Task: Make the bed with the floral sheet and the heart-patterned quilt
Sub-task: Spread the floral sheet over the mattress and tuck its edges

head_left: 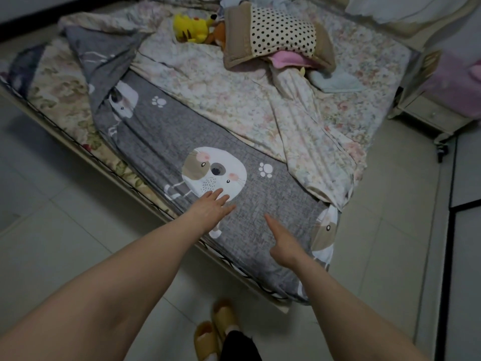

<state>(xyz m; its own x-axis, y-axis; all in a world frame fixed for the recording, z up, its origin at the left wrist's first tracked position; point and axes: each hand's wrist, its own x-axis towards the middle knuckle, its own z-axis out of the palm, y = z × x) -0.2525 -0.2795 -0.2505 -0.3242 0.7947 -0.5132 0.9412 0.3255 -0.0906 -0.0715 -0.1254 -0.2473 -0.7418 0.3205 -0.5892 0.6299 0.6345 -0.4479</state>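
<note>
Left hand [210, 212] lay flat on the grey dog-print cover [156, 131], fingers straight, slightly spread, holding nothing. Right hand [282, 244] was beside it on the same cover, fingers straight, together, empty. Floral sheet [234, 100] lay rumpled over the far and right side of the bed [273, 300], under the polka-dot pillow [281, 35].

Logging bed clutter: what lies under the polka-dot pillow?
A pink cloth pokes out from under the pillow at its near edge; an orange plush shows at its left. The rest beneath is covered.
</note>
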